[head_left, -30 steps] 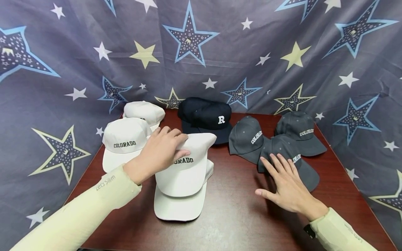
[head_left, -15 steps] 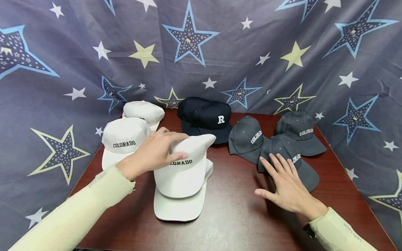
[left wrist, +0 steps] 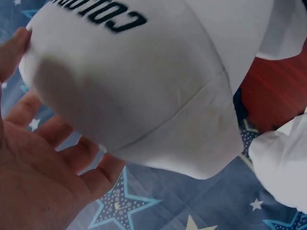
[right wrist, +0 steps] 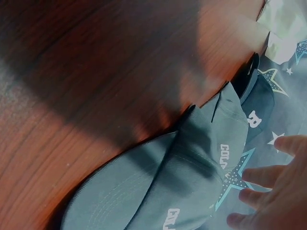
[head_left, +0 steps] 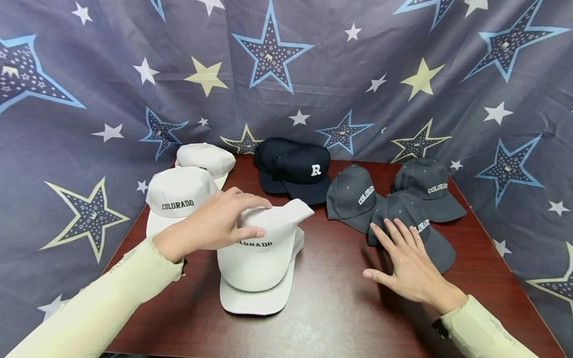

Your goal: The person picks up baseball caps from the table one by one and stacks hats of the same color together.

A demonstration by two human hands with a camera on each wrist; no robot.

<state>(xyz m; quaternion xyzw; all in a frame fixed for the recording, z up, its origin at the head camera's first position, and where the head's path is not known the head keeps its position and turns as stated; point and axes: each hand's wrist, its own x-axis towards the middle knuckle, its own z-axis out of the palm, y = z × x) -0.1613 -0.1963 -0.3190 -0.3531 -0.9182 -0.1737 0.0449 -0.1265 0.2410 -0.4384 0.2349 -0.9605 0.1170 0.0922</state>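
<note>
In the head view my left hand grips the crown of a white cap lettered COLORADO, thumb in front and fingers across the top. This cap sits over a second white cap, whose brim pokes out below. The left wrist view shows thumb and fingertips along the edge of the crown. My right hand is spread with straight fingers over the front grey COLORADO cap; its fingertips overlap that crown. Nothing is between its fingers.
Two more white caps, one in front and one behind, stand at the left. Dark navy caps, one marked R, sit at the back middle. Two other grey caps are at the right. A star-printed cloth hangs behind the brown table.
The upper white cap has come down closer over the lower one, and its crown has tipped. My left hand has shifted slightly left and lower with it. The right hand has stayed put.
</note>
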